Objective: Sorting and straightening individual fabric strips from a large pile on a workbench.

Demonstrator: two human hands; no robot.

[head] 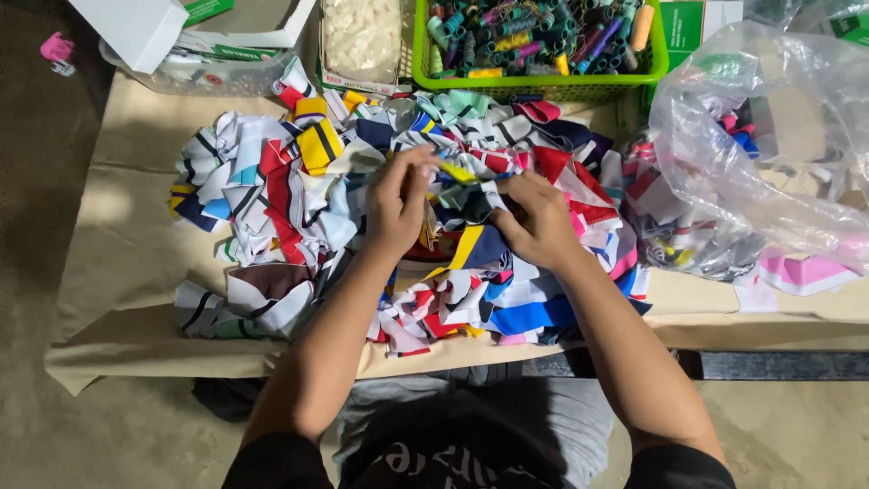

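While most of the scraps [299,208] lie in one loose, unsorted heap across the surface [127,263], the person has both hands at its middle, so by the look of it the sorting is at an early stage, with nearly the whole heap left. The left hand [398,204] pinches a small yellow scrap [455,171] between its fingertips; the right hand [540,222] is curled over a dark piece just beside it, grasping the cloth. To the right, a clear bag [769,154] holds more scraps. At the far edge stand a green basket [543,83] of thread spools, a white box [136,32] and a tray of pale pieces [362,41]. A tan cloth covers the surface, over a bare, dim floor [36,181].
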